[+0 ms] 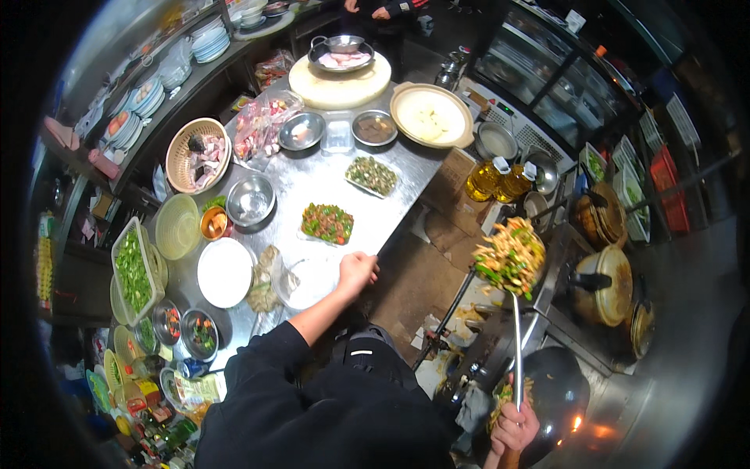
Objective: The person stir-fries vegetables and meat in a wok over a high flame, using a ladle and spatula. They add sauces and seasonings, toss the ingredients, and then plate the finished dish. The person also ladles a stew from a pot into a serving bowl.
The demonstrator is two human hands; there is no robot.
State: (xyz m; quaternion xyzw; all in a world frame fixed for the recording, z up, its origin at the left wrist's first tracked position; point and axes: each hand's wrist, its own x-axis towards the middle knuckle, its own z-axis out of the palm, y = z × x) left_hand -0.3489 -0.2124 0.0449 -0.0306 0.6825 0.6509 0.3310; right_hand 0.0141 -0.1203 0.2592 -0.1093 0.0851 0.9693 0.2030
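Observation:
My right hand [514,427] is closed around the metal handle of a ladle [517,352], whose far end is heaped with stir-fried shredded food and green peppers [511,258]. The dark wok [554,393] lies below and beside that hand, with some food near its left side and small flames at its right. My left hand [358,272] is over the steel table's edge, fingers curled; whether it holds anything is not clear. Close to it are a white plate [316,284] and a tray of chopped meat and peppers [327,224]. Farther back sits a tray of chopped greens [371,176].
Steel bowls [251,199], a white round dish [225,272] and a basket of cut greens [133,272] stand on the left. Oil jugs [483,180] and lidded pots [603,284] are on the right. Another person's hands [381,13] show at the top.

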